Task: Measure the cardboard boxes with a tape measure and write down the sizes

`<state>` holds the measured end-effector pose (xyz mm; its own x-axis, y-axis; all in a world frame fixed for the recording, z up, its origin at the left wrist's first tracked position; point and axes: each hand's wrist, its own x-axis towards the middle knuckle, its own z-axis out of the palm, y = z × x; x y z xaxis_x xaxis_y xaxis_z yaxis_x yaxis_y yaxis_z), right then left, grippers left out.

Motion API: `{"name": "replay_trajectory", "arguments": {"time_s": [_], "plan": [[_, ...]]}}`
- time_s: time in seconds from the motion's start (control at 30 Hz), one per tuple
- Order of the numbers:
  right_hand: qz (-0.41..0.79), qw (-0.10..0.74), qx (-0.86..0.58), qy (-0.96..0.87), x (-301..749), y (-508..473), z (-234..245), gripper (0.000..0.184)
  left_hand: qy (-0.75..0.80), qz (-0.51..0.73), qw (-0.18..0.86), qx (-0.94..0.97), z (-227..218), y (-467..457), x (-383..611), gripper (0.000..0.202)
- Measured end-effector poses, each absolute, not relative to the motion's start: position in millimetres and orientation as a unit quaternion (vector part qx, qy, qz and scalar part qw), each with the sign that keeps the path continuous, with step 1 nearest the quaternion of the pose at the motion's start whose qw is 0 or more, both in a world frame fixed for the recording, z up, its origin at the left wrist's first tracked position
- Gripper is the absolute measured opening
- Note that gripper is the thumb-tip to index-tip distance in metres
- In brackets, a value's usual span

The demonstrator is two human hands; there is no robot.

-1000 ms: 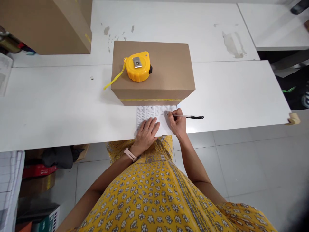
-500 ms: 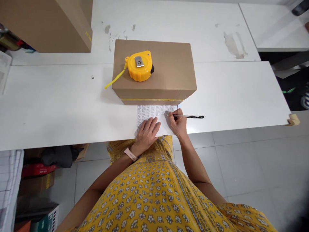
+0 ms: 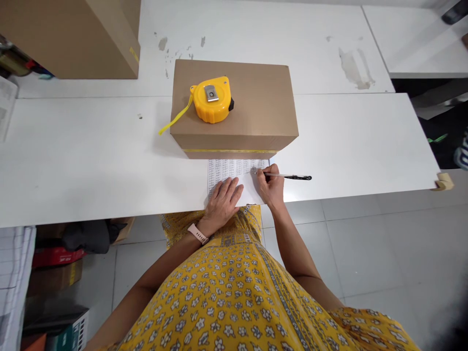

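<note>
A sheet of paper [image 3: 234, 168] with columns of small handwriting lies at the table's front edge, its far side against or under a cardboard box. My left hand [image 3: 222, 200] rests flat on its lower left part, fingers stretched out. In my right hand [image 3: 271, 187] is a pen [image 3: 298, 177] with a clear barrel and black end, its tip at the paper near the right-hand columns. Just beyond the paper stands the closed brown cardboard box [image 3: 256, 102]. On top of it sits a yellow tape measure [image 3: 212, 100] with a yellow wrist strap hanging over the box's left edge.
A larger cardboard box [image 3: 98, 44] stands at the back left of the white table [image 3: 91, 156]. A beige corner guard [image 3: 445, 181] is fixed at the table's right front corner. Boxes and a dark bag [image 3: 87, 237] are below on the left.
My right hand and the pen have shifted very slightly to the right. My left hand, the paper, the box and the tape measure stay in place.
</note>
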<state>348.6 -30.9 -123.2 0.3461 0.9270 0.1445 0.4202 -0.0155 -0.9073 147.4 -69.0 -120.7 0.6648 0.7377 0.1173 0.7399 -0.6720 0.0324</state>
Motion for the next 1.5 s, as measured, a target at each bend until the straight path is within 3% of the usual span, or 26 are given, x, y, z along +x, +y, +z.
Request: {"name": "replay_trajectory", "arguments": {"time_s": [1.5], "plan": [[0.255, 0.476, -0.669, -0.51, 349.1, -31.9, -118.9, 0.025, -0.406, -0.067, -0.01, -0.911, -120.3, -69.7, 146.8, 0.062]]}}
